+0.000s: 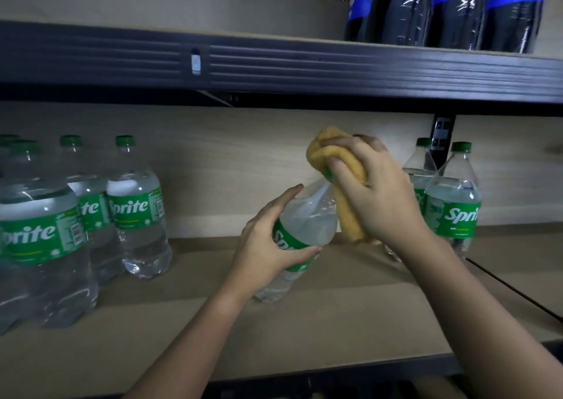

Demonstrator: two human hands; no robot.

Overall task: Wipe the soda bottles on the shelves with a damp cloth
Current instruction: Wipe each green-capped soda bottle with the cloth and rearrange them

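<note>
The right hand (377, 191) has its fingers (341, 170) curled round the yellow cloth (350, 215), pressing it on the cap and neck of a tilted bottle (307, 225) at the centre of the frame. The left hand (268, 246) grips this bottle at the label, its base on the shelf (335, 322). Judging from this, the wiping is in progress on one bottle; which others are done I cannot tell. Bottles at left (137, 209) and right (454, 209) stand apart, with free shelf between; the upper shelf edge (274, 63) limits lifting.

left hand (268, 246) grips with curled fingers (304, 250); right hand (377, 191) clutches, forearm raised.
</note>
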